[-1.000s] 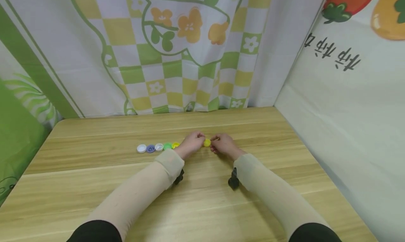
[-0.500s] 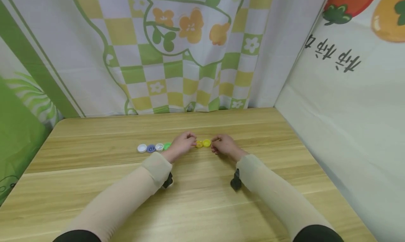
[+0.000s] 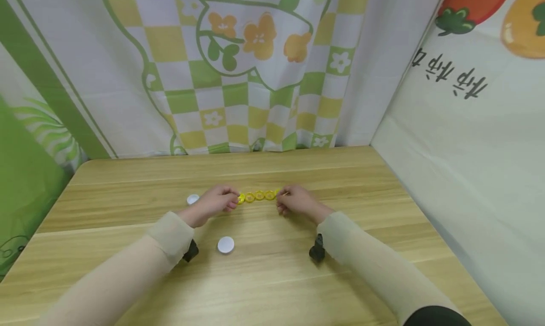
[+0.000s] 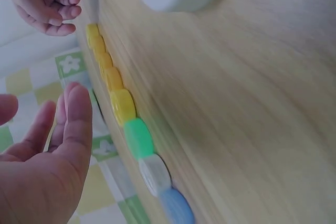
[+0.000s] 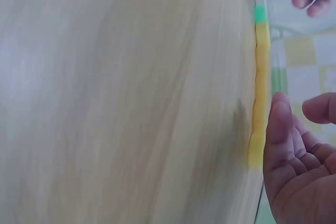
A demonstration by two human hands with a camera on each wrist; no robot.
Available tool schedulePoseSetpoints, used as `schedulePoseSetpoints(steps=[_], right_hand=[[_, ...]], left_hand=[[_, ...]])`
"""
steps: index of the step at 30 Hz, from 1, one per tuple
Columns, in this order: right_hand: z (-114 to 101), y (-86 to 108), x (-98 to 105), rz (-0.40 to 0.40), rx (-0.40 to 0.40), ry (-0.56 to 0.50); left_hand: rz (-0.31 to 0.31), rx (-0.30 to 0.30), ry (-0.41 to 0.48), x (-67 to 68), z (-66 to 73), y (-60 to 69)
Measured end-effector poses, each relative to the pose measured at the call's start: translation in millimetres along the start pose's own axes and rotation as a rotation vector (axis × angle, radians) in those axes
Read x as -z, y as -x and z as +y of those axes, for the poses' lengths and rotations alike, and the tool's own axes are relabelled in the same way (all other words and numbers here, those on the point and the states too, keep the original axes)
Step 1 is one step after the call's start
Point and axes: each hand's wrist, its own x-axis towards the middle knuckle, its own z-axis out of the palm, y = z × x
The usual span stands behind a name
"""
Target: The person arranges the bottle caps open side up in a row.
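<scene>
A row of round plastic bottle caps lies on the wooden table; several yellow caps [image 3: 259, 195] show between the two hands. My left hand [image 3: 215, 203] hovers over the row's left part, thumb apart from the fingers, holding nothing. It hides the green cap [image 4: 138, 138], the whitish cap [image 4: 155, 174] and the blue cap [image 4: 177, 205] from the head view. Beyond it, a white cap [image 3: 193, 199] marks the left end. By the right end, my right hand [image 3: 298, 203] is loosely bent beside the last yellow cap [image 5: 255, 153], with a gap between thumb and fingers.
Nearer the person, a lone white cap [image 3: 225, 245] lies on the wooden table [image 3: 264, 288]. A patterned curtain [image 3: 264, 103] hangs along the back edge. A printed white sheet [image 3: 464, 141] borders the right side.
My left hand has moved left along the row, uncovering more yellow caps and covering the green, whitish and blue ones. The lone white cap has come into sight. My right hand has shifted slightly left.
</scene>
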Motion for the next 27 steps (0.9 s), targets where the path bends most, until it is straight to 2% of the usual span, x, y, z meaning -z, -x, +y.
schedulePoseSetpoints(steps=[8, 18, 22, 27], right_hand=[[-15, 9.9, -26, -0.187, 0.045, 0.072], [-19, 16.1, -47, -0.327, 0.061, 0.058], [-21, 20.9, -57, -0.377, 0.049, 0.027], [-22, 26.7, -70, -0.42, 0.032, 0.047]], left_hand=[[-0.057, 0.012, -0.015, 8.9, -14.7, 20.0], [-0.101, 0.023, 0.002, 16.2, -27.0, 40.9], [-0.118, 0.05, -0.001, 17.5, -31.6, 49.8], [-0.14, 0.106, -0.011, 19.4, -36.4, 60.0]])
